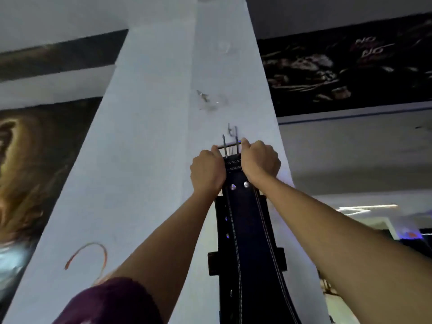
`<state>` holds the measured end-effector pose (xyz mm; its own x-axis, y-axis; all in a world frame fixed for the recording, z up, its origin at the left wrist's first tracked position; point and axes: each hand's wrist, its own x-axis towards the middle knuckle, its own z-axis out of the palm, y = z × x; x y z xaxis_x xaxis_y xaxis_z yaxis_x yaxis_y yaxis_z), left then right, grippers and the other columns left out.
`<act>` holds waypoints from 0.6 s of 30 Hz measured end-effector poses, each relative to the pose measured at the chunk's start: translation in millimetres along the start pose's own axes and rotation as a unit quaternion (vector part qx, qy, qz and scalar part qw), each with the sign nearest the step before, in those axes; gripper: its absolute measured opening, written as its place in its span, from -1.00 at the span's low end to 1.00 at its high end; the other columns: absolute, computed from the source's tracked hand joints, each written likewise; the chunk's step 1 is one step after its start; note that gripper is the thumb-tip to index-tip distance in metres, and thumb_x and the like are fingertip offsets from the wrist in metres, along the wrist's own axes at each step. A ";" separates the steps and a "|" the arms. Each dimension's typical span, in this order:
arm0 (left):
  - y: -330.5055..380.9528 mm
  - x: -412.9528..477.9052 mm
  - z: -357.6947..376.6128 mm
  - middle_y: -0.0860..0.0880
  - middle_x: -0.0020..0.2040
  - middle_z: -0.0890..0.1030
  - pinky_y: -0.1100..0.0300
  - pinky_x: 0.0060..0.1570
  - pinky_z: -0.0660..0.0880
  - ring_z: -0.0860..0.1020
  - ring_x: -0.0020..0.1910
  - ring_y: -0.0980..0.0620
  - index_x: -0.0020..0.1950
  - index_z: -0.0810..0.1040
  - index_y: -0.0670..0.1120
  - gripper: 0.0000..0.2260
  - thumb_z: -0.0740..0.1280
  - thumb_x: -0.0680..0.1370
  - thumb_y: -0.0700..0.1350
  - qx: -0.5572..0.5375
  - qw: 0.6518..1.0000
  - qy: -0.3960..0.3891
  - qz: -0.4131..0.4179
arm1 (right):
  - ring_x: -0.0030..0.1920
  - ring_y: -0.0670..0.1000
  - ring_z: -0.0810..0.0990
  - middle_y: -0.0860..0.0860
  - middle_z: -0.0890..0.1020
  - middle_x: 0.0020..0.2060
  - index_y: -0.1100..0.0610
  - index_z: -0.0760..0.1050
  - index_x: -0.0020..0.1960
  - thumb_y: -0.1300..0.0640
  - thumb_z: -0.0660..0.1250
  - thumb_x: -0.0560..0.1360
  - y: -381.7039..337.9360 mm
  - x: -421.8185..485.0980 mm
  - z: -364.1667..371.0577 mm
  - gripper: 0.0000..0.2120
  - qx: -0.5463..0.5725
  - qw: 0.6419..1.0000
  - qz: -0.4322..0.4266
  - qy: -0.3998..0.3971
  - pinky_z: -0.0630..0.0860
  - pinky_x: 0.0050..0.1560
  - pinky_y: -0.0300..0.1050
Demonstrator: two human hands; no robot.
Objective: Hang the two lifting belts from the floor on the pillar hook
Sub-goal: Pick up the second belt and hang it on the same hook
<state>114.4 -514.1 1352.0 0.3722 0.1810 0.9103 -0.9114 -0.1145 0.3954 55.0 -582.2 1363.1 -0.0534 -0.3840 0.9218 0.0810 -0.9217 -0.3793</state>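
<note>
A black lifting belt [245, 230] with white stitching and two rivets hangs down the white pillar [152, 136]. Its metal buckle [230, 146], with two prongs pointing up, is held against the pillar just below a small metal hook [232, 130]. My left hand [207, 170] grips the buckle end on the left side, and my right hand [259, 160] grips it on the right. Behind this belt a second black belt [218, 230] with punched holes shows at the left edge; its top is hidden.
The pillar has scuffed marks [207, 99] above the hook and an orange scribble [88, 253] low on the left. Dark wall murals [350, 66] flank the pillar on both sides. Both arms reach upward, a maroon sleeve [109, 302] at the bottom.
</note>
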 end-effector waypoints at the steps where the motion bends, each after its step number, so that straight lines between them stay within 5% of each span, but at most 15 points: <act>1: 0.4 8.2 6.3 -0.29 0.12 0.57 0.09 -0.08 0.25 0.47 0.13 -0.29 0.06 0.52 -0.29 -0.59 -0.01 0.63 -0.05 0.002 1.000 -0.001 -0.004 | 0.15 0.24 0.51 0.25 0.58 0.13 0.30 0.50 0.13 -0.05 0.00 0.60 2.3 10.1 6.7 -0.52 0.001 1.000 0.005 0.004 0.37 0.02 -0.01; 5: -0.8 29.7 28.1 -0.28 0.23 0.51 0.03 0.09 0.35 0.44 0.23 -0.28 0.20 0.46 -0.30 -0.64 0.02 0.63 -0.09 0.013 0.999 -0.036 -0.020 | 0.20 0.22 0.49 0.22 0.55 0.19 0.28 0.47 0.20 -0.01 0.04 0.59 13.4 38.5 24.9 -0.57 0.001 0.999 0.033 -0.014 0.36 0.05 -0.04; 9: -7.9 49.0 34.2 -0.26 0.25 0.51 0.11 0.04 0.33 0.46 0.22 -0.24 0.20 0.46 -0.27 -0.68 0.08 0.58 -0.13 0.049 0.995 -0.086 -0.031 | 0.20 0.21 0.49 0.20 0.53 0.22 0.26 0.45 0.22 0.06 0.06 0.56 21.4 48.0 35.6 -0.62 0.003 0.996 0.071 -0.057 0.28 -0.04 -0.09; 14: -7.6 43.1 25.6 -0.26 0.25 0.50 0.05 0.10 0.35 0.44 0.24 -0.25 0.23 0.43 -0.26 -0.66 0.08 0.60 -0.09 0.063 0.994 -0.092 0.007 | 0.22 0.23 0.47 0.22 0.53 0.22 0.25 0.44 0.24 -0.04 -0.05 0.58 27.6 33.4 33.1 -0.52 0.005 0.995 0.044 -0.089 0.35 0.12 -0.04; 18: -26.3 11.6 18.6 -0.14 0.13 0.59 0.07 0.02 0.32 0.50 0.15 -0.18 0.20 0.49 -0.16 -0.66 0.12 0.61 0.04 -0.035 0.993 -0.061 0.098 | -0.02 0.05 0.58 0.09 0.59 -0.04 0.14 0.44 0.12 -0.08 0.09 0.56 45.9 13.4 28.2 -0.66 0.269 0.943 0.024 -0.195 0.52 -0.04 -0.21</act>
<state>146.0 -527.2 1354.4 0.2012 0.0422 0.9786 -0.9768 -0.0668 0.2037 86.0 -628.1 1360.2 0.3243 -0.2800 0.9036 0.5720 -0.7028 -0.4230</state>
